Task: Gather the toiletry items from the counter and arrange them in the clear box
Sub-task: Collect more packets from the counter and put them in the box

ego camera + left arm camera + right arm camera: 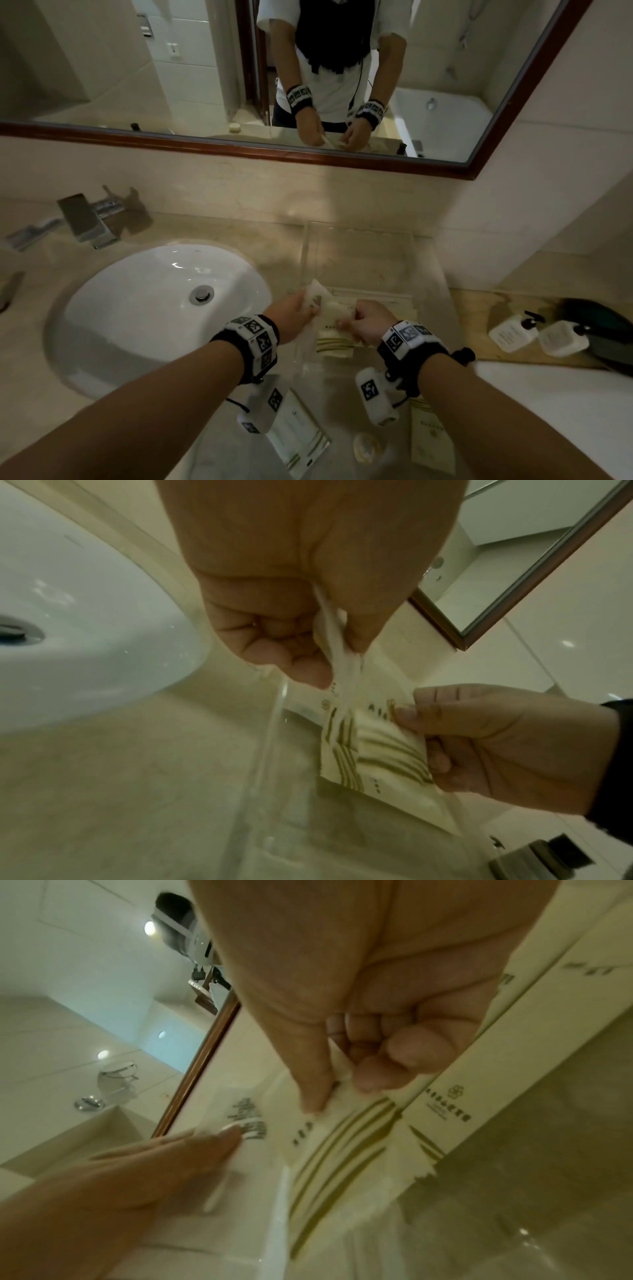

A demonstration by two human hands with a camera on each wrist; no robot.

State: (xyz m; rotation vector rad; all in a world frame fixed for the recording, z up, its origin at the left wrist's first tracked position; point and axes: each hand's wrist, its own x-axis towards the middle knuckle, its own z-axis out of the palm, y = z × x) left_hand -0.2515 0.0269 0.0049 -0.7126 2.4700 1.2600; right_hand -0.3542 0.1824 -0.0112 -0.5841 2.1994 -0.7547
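Observation:
The clear box stands on the counter to the right of the sink. Over its near-left part my left hand pinches a small white sachet between thumb and fingers; in the left wrist view the sachet hangs on edge from that hand. Next to it my right hand pinches a cream packet with olive stripes, seen close in the right wrist view under the right hand. More striped packets lie inside the box, along with a long cream carton.
On the counter in front of the box lie a flat white packet, a round soap and a cream packet. The white sink and faucet are on the left. Two pump bottles sit on a wooden tray at right.

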